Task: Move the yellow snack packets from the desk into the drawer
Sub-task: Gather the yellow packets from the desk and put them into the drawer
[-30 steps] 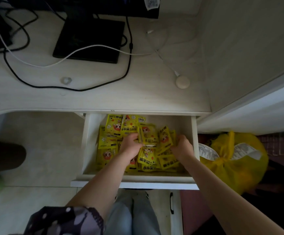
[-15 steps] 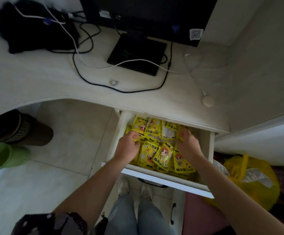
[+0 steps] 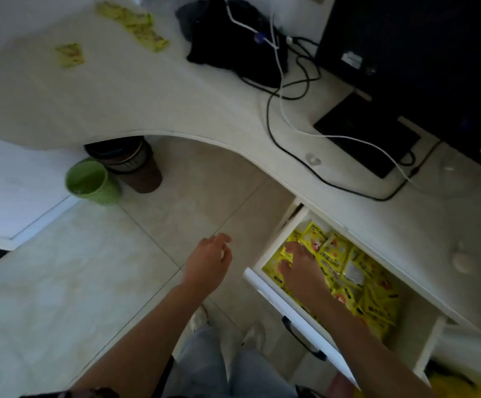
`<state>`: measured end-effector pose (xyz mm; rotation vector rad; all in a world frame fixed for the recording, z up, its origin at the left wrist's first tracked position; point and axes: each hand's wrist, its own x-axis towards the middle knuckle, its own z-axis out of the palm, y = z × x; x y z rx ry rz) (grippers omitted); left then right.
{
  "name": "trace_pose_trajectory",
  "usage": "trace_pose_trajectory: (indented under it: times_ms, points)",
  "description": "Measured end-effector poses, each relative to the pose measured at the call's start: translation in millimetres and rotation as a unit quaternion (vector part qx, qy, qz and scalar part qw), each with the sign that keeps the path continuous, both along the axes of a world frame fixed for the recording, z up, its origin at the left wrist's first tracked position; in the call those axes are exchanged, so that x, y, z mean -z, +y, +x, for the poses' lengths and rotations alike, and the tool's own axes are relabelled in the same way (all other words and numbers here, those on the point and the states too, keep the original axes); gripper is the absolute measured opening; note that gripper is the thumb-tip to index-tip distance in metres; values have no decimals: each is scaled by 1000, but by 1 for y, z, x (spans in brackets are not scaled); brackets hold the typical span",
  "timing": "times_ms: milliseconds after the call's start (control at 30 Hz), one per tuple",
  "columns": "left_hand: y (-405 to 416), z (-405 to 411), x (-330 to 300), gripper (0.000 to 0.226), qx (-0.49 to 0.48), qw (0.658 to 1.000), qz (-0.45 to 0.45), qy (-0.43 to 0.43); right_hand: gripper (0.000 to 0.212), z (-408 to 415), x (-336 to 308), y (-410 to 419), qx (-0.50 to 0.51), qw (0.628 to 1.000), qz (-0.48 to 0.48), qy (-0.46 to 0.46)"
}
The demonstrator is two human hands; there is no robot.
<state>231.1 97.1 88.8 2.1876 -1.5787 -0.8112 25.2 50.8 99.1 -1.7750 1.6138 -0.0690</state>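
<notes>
The white drawer [image 3: 270, 294] stands pulled out at the lower right, filled with several yellow snack packets [image 3: 357, 271]. My right hand [image 3: 299, 265] lies inside it, fingers spread flat on the packets at its left end. Out over the floor, left of the drawer, my left hand [image 3: 209, 261] hovers with relaxed fingers and holds nothing. More yellow packets [image 3: 136, 24] lie on the desk [image 3: 147, 90] at the far upper left, with a single one [image 3: 70, 55] apart from them.
A black monitor [image 3: 411, 47] on its base, a black bag [image 3: 230, 38] and black and white cables [image 3: 279, 90] occupy the desk's right. Under the desk stand a brown bin [image 3: 136, 165] and a green bin [image 3: 92, 182]. A yellow bag [image 3: 448, 383] sits by the drawer.
My left hand has come out of the drawer and moved left over the floor. The view has swung left, bringing the far desk packets into sight. My right hand stays on the drawer's packets.
</notes>
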Motion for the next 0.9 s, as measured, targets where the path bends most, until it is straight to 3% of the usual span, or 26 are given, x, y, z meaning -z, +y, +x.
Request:
trace_pose_trajectory:
  times_ms: [267, 500, 900]
  points:
    - [41, 121, -8, 28, -115, 992, 2, -42, 37, 117, 2, -8, -95, 995, -4, 12]
    - [63, 211, -8, 29, -158, 986, 16, -60, 36, 225, -2, -19, -142, 990, -19, -13]
    - [8, 309, -9, 29, -226, 971, -4, -79, 38, 351, -6, -102, -207, 977, -28, -30]
